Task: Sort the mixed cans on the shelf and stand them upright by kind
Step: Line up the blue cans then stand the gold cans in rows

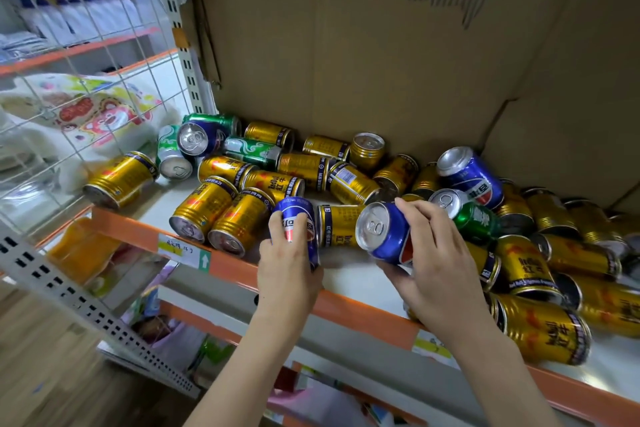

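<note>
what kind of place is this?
Probably a small shop or its stockroom: an orange-edged shelf with a price label, loose drink cans, and bottled goods on neighbouring racks.

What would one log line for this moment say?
left hand: grips blue can | right hand: grips second blue can, tilted | other cans: mostly lying mixed on shelf | sorting: barely begun

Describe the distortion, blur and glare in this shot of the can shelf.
Head view: wide-angle lens bows the orange shelf edge and wire grid; the left margin is smeared; ceiling light glints on the blue can lid in the right hand; centre labels read sharp.
</note>
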